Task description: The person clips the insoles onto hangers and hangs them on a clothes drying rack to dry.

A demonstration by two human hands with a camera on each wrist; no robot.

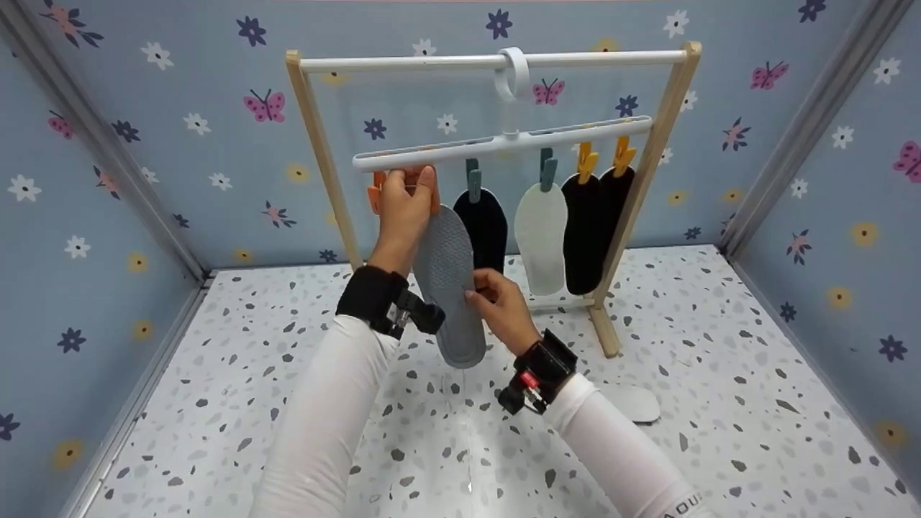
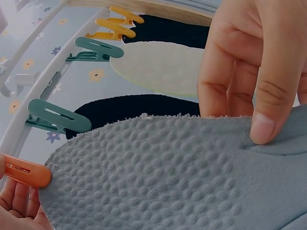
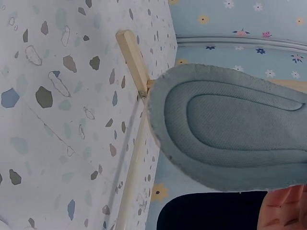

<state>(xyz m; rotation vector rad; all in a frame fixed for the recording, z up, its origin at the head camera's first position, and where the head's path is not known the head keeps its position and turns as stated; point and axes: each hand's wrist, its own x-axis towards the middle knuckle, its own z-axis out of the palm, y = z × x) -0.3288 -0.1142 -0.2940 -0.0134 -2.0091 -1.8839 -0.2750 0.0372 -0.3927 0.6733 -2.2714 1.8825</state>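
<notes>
A grey insole (image 1: 453, 288) with a dimpled surface hangs tilted below the left end of a white hanger (image 1: 575, 134). My left hand (image 1: 404, 216) pinches an orange clothespin (image 2: 28, 171) at the insole's top end. The clothespin's tip meets the insole edge in the left wrist view. My right hand (image 1: 507, 308) pinches the insole's side edge between thumb and fingers, about midway down. In the right wrist view the insole's rounded heel (image 3: 235, 124) hangs free. Another orange clothespin (image 1: 375, 196) sits left of my left hand on the hanger.
Teal clothespins hold a black insole (image 1: 483, 230) and a white insole (image 1: 541, 241); yellow ones hold black insoles (image 1: 584, 237) at the right. The hanger hooks on a wood-framed rack (image 1: 316, 144). Another white insole (image 1: 637, 404) lies on the speckled surface beside my right forearm.
</notes>
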